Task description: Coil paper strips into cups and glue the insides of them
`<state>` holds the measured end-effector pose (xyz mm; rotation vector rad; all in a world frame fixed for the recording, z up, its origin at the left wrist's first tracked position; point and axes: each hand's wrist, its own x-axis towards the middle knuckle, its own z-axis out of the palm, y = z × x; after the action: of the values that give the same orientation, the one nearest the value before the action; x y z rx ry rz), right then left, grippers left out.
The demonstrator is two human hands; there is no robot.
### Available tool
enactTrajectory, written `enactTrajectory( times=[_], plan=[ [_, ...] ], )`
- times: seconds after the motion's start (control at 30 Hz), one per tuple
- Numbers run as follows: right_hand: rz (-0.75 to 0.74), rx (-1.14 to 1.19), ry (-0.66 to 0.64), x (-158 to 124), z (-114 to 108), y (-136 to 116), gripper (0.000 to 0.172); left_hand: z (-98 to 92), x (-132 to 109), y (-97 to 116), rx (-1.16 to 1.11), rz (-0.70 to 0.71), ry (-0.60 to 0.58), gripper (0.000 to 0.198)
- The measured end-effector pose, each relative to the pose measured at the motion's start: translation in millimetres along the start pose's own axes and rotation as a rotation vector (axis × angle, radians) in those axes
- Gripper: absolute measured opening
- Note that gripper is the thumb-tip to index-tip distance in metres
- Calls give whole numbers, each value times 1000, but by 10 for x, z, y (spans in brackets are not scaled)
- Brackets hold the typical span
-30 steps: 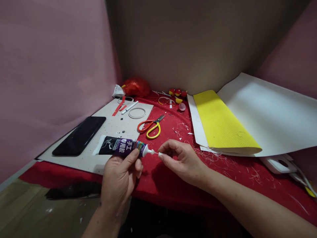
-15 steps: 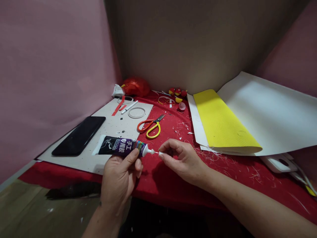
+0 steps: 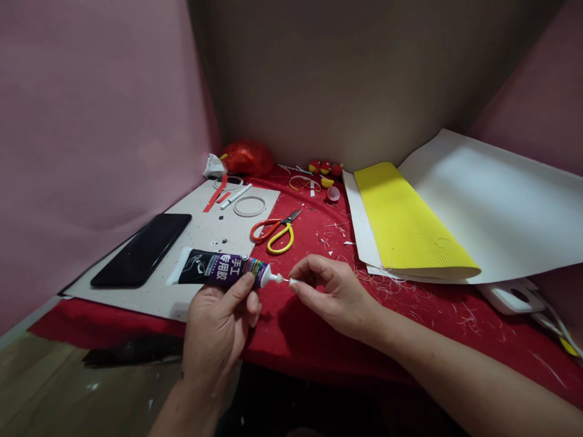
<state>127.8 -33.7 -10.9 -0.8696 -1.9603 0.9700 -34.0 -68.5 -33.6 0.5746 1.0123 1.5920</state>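
My left hand [image 3: 216,325] is closed around a purple and black glue tube [image 3: 223,267], thumb on top, its white nozzle pointing right. At the nozzle's tip, the thumb and fingertips of my right hand [image 3: 339,297] pinch a small white cap [image 3: 293,281]. A thin pin shows between this cap and the nozzle, so the two stand slightly apart. Beyond the hands lies a pair of scissors [image 3: 281,235] with one red and one yellow handle. The tube is held over the near edge of a grey board [image 3: 136,298].
A black phone [image 3: 143,249] lies on the board, with a white ring [image 3: 249,197], a white pen and red strips. Yellow corrugated sheet [image 3: 410,218] and large white paper [image 3: 496,206] cover the right. Small red and yellow figures [image 3: 325,166] and a red bag [image 3: 248,158] are at the back.
The whole view has shifted very slightly to the left. Both hands keep the same grip, and the gap between cap and nozzle looks about the same.
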Motion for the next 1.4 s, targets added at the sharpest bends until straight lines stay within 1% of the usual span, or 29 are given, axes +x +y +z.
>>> enactTrajectory(
  times=[0.37,0.6,0.83,0.97,1.13,1.4],
  plan=[
    [-37,-26,18,-1,12,26,3,-1,2,3,8,18,-13,18],
    [-54,-58,32,5,10,26,3,5,-3,11,19,2,-1,20],
    [-79,-77,48,8,13,29,3,-10,24,-6,36,13,-21,19],
    [-106,-97,67,10,1,30,3,-17,22,-9,31,8,-11,19],
    [-133,-83,85,5,1,38,3,-40,24,-12,54,-2,-32,21],
    [-231,-156,104,-6,19,73,5,-13,24,-16,48,37,-9,17]
  ],
)
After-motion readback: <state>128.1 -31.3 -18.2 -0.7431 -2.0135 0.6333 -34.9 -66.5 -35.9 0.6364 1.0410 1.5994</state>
